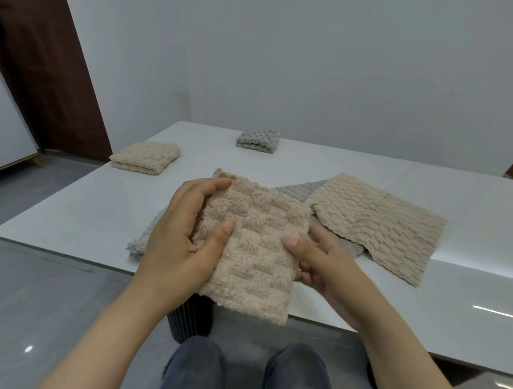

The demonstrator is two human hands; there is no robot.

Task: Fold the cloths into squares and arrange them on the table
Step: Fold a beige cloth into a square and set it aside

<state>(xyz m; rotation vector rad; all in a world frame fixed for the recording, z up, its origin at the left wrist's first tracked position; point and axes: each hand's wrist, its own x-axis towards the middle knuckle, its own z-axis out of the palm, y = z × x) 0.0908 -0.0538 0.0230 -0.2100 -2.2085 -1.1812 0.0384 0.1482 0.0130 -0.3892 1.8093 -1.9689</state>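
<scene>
I am facing a plain white wall (302, 47), a dark brown door (41, 71) standing at my left; light is glinting off the grey floor (49, 289) and white table (428, 319).

A fluffy beige cloth (251, 247), folded into a long strip, is held tilted above the near edge of the bench (75, 206). A flat beige cloth (378, 225) lies to its right, overlapping a spread grey cloth (296, 190). A folded beige square (145, 157) and a folded grey square (257, 139) sit well apart at the far side.
</scene>
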